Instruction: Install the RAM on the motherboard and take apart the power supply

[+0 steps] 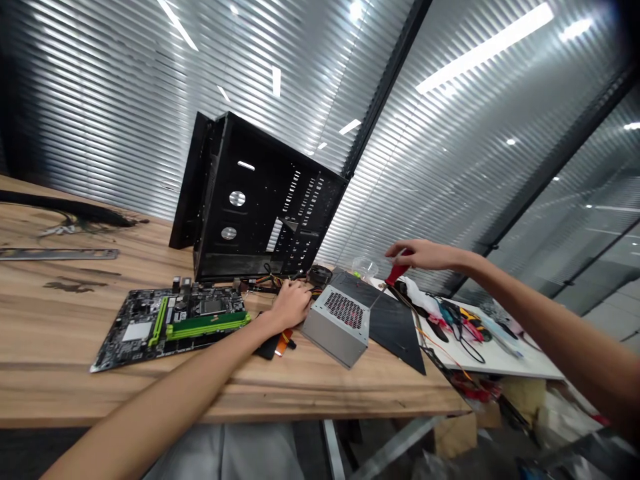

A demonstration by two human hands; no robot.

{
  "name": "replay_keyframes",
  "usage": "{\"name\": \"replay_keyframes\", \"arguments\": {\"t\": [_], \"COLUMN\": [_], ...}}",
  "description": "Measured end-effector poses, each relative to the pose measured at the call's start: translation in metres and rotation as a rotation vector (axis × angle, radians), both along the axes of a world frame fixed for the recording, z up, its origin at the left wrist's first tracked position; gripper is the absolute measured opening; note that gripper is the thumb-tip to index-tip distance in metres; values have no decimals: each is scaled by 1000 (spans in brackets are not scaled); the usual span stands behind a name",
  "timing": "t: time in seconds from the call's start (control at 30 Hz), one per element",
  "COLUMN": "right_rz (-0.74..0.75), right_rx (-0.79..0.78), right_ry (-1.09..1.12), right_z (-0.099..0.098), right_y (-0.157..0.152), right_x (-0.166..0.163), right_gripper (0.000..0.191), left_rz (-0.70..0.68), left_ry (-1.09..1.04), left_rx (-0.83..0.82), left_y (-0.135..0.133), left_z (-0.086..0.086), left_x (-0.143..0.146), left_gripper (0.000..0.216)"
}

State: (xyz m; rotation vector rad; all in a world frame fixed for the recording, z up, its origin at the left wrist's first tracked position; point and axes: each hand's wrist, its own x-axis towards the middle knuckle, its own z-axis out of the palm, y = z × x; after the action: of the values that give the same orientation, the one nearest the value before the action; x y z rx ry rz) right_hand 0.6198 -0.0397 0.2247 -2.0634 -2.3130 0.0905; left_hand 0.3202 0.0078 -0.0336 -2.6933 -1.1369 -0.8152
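My left hand (293,301) rests closed on the bundle of cables (260,283) beside the grey power supply unit (336,323) on the wooden table (60,320). My right hand (417,254) is raised over the table's right end, its fingers closed on the red handle of a screwdriver (395,275) that points down toward the power supply. An open black computer case (250,200) stands upright behind the left hand. A motherboard (173,323) with green slots lies flat to the left of that hand.
A black side panel (395,327) lies right of the power supply. A white board (495,353) at the right holds pliers, cutters and cables. A metal bracket (57,254) lies far left. Glass walls with blinds stand behind the table.
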Motion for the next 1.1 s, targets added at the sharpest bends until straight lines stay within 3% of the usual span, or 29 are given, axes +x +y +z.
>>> {"name": "replay_keyframes", "arguments": {"t": [0.2,0.3,0.43,0.6,0.77,0.87,0.93,1.0,1.1], "right_rz": [-128,-72,35,-113,-195,-173,-110,-48,-83], "right_rx": [77,72,32,95,159,109,28,-54,-54], "right_ry": [-48,-86,-58,-70,-222,-259,-234,-126,23], "right_z": [-9,-5,-1,-10,-10,-2,2,4,1], "right_y": [1,1,-3,-6,-3,-2,-5,-8,-11], "right_x": [2,5,4,-1,-4,-1,1,3,1], "right_gripper": [42,26,43,47,57,45,41,54,61], "left_rz": [-3,-4,1,4,-14,-16,-16,-16,-16], "left_ry": [7,9,14,25,32,28,28,28,29], "left_rx": [4,1,1,0,5,11,14,17,21], "left_y": [1,1,2,3,2,1,1,1,1], "left_z": [-1,-1,-3,-3,-1,0,0,0,0], "left_x": [0,0,1,1,0,0,0,0,1], "left_gripper": [24,22,24,26,24,23,23,23,24]}}
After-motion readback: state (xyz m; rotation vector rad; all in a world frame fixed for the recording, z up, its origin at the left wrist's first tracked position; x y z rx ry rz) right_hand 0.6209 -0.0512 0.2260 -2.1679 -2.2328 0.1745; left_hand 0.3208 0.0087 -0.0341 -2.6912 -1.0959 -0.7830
